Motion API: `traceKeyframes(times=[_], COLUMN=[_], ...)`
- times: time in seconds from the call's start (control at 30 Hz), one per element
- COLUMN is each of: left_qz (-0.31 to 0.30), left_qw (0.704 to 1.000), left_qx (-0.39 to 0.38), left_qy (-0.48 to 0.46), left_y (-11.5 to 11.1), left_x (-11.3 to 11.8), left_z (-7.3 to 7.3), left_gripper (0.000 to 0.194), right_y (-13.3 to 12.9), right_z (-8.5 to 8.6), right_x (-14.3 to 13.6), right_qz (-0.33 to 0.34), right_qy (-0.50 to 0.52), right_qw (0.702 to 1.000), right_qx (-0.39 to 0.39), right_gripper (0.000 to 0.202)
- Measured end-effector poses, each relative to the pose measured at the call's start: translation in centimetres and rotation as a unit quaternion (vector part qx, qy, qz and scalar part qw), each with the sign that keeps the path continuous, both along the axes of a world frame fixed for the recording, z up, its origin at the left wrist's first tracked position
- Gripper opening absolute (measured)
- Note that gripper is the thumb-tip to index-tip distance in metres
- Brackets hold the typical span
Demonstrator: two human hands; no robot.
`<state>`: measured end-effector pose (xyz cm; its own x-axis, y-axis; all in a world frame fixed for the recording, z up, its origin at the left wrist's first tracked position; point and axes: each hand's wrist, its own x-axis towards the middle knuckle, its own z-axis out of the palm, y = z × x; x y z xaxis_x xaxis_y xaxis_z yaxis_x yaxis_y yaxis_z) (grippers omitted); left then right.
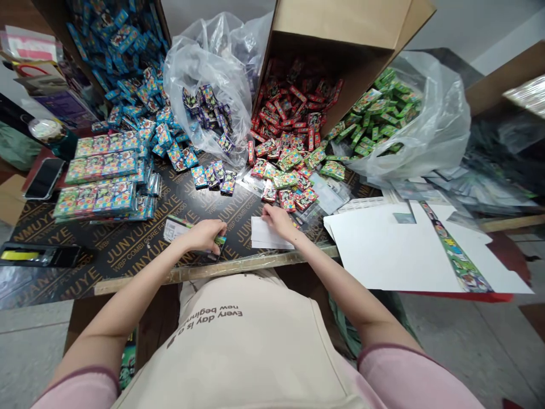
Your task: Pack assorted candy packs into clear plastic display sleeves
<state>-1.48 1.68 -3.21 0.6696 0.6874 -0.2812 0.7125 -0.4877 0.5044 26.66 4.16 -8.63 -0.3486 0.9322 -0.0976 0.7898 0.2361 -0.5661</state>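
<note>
My left hand (206, 235) is closed over the right end of a flat printed pack (175, 228) with a green edge, low over the front of the black table. Beside it on the right, my right hand (277, 220) pinches the upper edge of a white paper sheet (266, 237) near the table's front edge. Behind my hands stand a few small purple boxes (215, 175) and a blue one (198, 177). Red boxes (286, 200) and green boxes (332, 169) lie in a loose heap behind my right hand.
Stacked wrapped packs (97, 199), a phone (43, 178) and a black tape dispenser (40, 255) are at the left. Bulk boxes fill cartons (340, 25) and plastic bags (447, 113) at the back. White printed cardboard (383, 244) overhangs the table's front right.
</note>
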Motion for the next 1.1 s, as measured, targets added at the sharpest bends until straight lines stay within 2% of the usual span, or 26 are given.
traceKeyframes(times=[0.07, 0.17, 0.23, 0.3, 0.4, 0.5, 0.57, 0.67, 0.77, 0.93, 1.1], left_qz=[0.066, 0.174, 0.211, 0.234, 0.256, 0.245, 0.249, 0.285, 0.286, 0.266, 0.320], left_qw=[0.991, 0.938, 0.906, 0.887, 0.870, 0.872, 0.873, 0.862, 0.856, 0.855, 0.833], left_qx=[-0.015, 0.032, 0.066, 0.084, 0.097, 0.123, 0.139, 0.146, 0.159, 0.182, 0.190], left_qy=[-0.116, -0.297, -0.361, -0.390, -0.409, -0.407, -0.396, -0.393, -0.401, -0.407, -0.410], left_y=[0.3, 0.3, 0.1, -0.3, -0.9, -1.5, -1.9, -2.3, -2.5, -2.5, -2.3], left_x=[-0.7, -1.7, -2.1, -2.1, -1.7, -0.8, -0.1, 0.7, 1.0, 1.4, 2.3], left_z=[1.6, 3.5, 3.9, 3.6, 2.8, 2.7, 3.0, 3.3, 3.5, 3.6, 3.5], left_gripper=[0.033, 0.043, 0.035, 0.021, 0.016, 0.013, 0.010, 0.007, 0.006, 0.007, 0.027], right_y=[0.1, 0.6, 0.9, 1.2, 1.5, 1.8, 2.0, 2.4, 2.8, 3.2, 3.3], right_z=[0.1, 0.8, 2.0, 4.3, 8.7, 12.5, 13.8, 14.1, 13.6, 13.1, 12.3], right_x=[0.4, 0.6, 0.2, -0.7, -2.8, -5.1, -6.4, -7.9, -8.5, -8.6, -8.5], right_qz=[-0.002, -0.002, -0.022, -0.053, -0.066, -0.006, 0.055, 0.120, 0.145, 0.152, 0.139], right_qy=[0.017, 0.073, 0.142, 0.232, 0.353, 0.399, 0.387, 0.356, 0.335, 0.313, 0.310], right_qw=[1.000, 0.997, 0.989, 0.971, 0.930, 0.900, 0.890, 0.880, 0.882, 0.890, 0.891], right_qx=[-0.012, -0.026, -0.021, -0.023, -0.082, -0.174, -0.232, -0.289, -0.299, -0.295, -0.300], right_gripper=[0.005, 0.008, 0.015, 0.020, 0.026, 0.028, 0.028, 0.029, 0.029, 0.026, 0.027])
